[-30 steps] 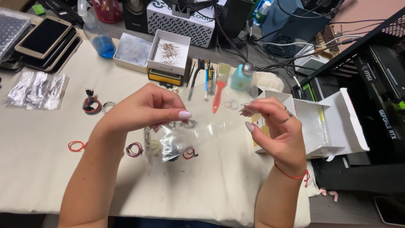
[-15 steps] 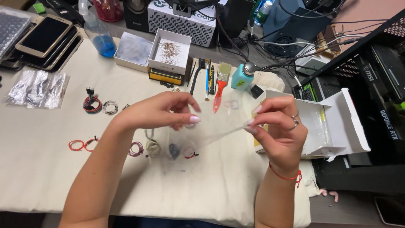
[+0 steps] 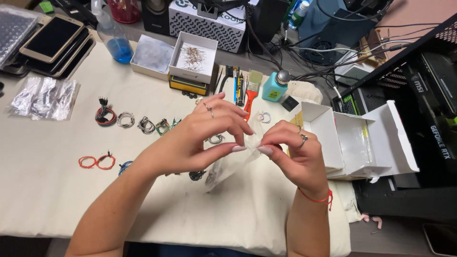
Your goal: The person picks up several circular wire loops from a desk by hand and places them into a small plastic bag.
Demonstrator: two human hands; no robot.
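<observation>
Counter (image 3: 57,190): cream cloth, which I see strewn with coiled wires.
White box (image 3: 193,57): thin metal pins inside.
Clear plastic bag (image 3: 231,166): crinkled; left hand (image 3: 200,138) and right hand (image 3: 293,152) fingers pinching its top edge.

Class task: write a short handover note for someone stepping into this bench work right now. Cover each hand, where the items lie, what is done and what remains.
Left hand: thumb and fingers pinch the top edge of a small clear plastic bag, held above the table.
Right hand: pinches the same edge from the other side; both meet at the bag's mouth.
Bag: hangs down from the fingers; what is in it cannot be told.
On the cloth-covered table: a row of coiled wires and red wire loops to the left, an open white box to the right.
Done: bag is in hand.
Left: the coils still lie loose on the table.
</observation>
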